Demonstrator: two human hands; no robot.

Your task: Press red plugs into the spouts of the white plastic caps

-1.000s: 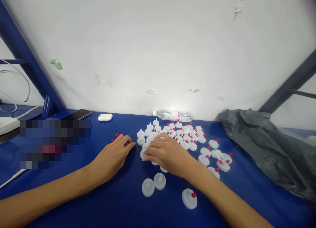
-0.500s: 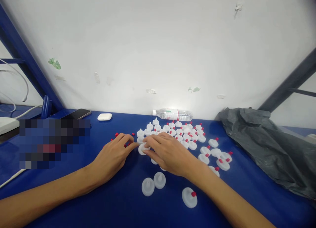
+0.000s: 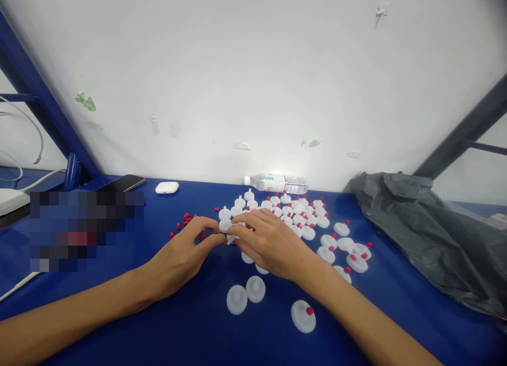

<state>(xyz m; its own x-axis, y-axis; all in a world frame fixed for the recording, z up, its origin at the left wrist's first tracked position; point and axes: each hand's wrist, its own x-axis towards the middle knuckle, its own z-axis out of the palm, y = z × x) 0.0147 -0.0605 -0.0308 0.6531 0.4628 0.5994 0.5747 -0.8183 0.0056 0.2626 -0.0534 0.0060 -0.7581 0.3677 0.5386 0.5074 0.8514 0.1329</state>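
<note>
I see right hand (image 3: 266, 242) pinching one disc (image 3: 230, 240) between both hands, left hand (image 3: 182, 254) curled beside it, can't tell its grip; two uncapped discs (image 3: 236, 301) nearer, one bottle (image 3: 276, 184) behind

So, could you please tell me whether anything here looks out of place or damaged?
The clear bottle lies on its side rather than standing, though no spill shows. The wall looks worn, marked with green scraps and whitish patches. One red-capped white disc sits apart from the main cluster.
</note>
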